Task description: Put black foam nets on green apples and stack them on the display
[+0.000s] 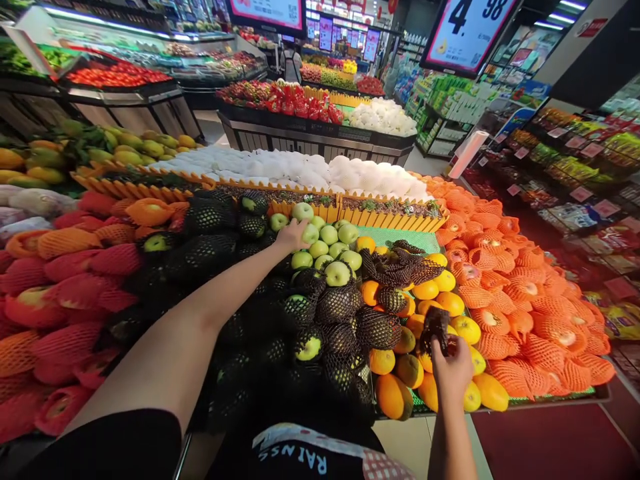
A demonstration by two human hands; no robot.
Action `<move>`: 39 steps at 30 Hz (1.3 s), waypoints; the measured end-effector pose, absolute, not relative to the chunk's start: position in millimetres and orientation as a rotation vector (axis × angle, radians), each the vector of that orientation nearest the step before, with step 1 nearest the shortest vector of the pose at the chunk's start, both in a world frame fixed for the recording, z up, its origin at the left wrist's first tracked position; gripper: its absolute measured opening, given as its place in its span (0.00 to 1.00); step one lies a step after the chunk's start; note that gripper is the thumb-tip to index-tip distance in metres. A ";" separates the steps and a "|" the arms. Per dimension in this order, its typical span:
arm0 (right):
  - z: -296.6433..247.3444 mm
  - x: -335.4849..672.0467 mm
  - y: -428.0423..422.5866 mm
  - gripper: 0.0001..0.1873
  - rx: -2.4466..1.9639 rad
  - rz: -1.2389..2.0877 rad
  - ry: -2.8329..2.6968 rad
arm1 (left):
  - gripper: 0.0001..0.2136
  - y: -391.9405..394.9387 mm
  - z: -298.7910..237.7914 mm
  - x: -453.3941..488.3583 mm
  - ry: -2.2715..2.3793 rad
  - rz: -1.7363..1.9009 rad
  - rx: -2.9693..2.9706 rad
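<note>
Left hand [293,237] on round green apples [329,235], twelve o'clock; grip cannot be told.
At one o'clock, round orange fruits [391,395] are partly blocked by one crumpled dark bundle [435,325] held in right hand [455,363].

The person wears a black top [237,457] with a short, loose sleeve [130,437] — its front carries a pale printed band [305,435], whitish capitals [293,459] showing upside down, and a pink-and-white checked patch [383,465]. Both hands [293,235] are bare — likewise the forearms [235,287].
</note>
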State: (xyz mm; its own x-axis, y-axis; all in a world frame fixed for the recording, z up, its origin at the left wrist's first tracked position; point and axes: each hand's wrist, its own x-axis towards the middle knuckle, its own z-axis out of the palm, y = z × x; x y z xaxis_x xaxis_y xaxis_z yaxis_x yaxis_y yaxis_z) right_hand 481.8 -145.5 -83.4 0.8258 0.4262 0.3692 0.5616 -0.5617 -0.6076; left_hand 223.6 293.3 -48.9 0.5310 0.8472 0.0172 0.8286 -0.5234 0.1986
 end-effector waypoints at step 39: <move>-13.5 380.7 -137.2 0.11 -1.313 0.330 -1.495 | 0.20 -10.2 -35.7 166.3 0.630 0.778 1.740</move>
State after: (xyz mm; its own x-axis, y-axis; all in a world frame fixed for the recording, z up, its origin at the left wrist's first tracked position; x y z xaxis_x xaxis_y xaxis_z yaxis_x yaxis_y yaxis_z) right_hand 380.7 -137.2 -13.5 0.1750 0.8383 0.5163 0.5436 0.3550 -0.7606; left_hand 166.3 -10.2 -35.7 0.6459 0.7385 0.1934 0.0359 -0.2825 0.9586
